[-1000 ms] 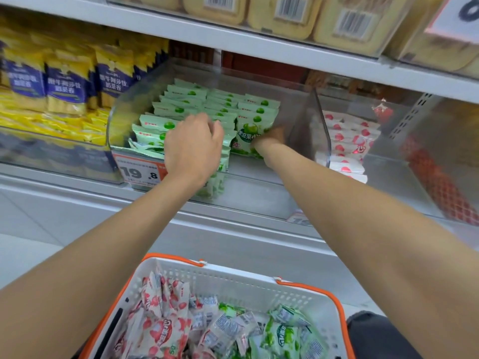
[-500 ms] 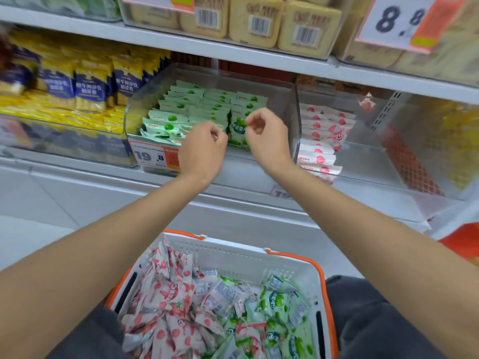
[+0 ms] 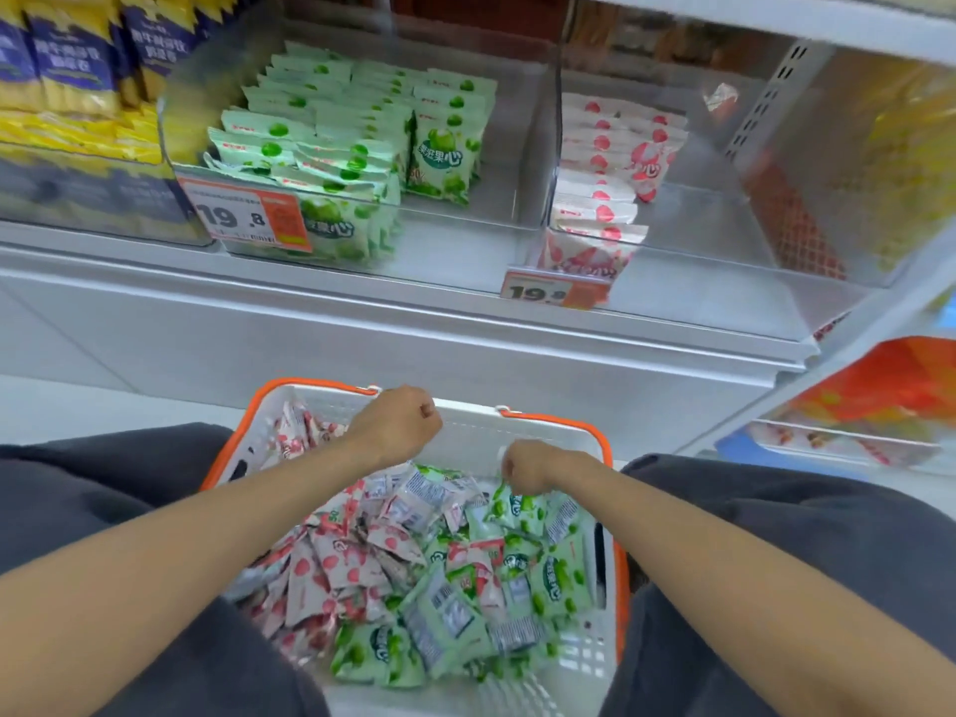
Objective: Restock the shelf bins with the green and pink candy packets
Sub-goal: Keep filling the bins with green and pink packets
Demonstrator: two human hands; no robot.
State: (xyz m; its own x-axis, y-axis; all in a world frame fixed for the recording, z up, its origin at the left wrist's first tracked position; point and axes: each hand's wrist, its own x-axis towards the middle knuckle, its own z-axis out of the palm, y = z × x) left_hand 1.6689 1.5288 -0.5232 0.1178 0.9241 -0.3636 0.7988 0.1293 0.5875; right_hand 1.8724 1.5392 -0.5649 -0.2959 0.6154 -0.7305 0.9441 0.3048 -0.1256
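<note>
My left hand (image 3: 398, 424) hangs over the far end of the basket (image 3: 558, 420), just below the middle of the frame, fingers curled into a fist with nothing showing in it. My right hand (image 3: 525, 467) sits a little lower and to the right, fingers curled down at the top edge of a green packet (image 3: 512, 501); I cannot tell whether it has hold of it.

The white basket with the orange rim rests between my knees in dark trousers (image 3: 103, 483). Loose pink packets (image 3: 331, 566) fill its left side and green packets (image 3: 556, 577) its right.

Up on the shelf (image 3: 414, 323), the clear bin (image 3: 491, 209) at upper centre holds rows of green packets (image 3: 362, 126) on its left, with an orange price tag (image 3: 243, 214) on its front. The bin to its right (image 3: 698, 225) has a short row of pink packets (image 3: 610, 142) along its left wall, and a second price tag (image 3: 551, 289) below. Yellow and blue bags (image 3: 67, 69) stand at upper left
</note>
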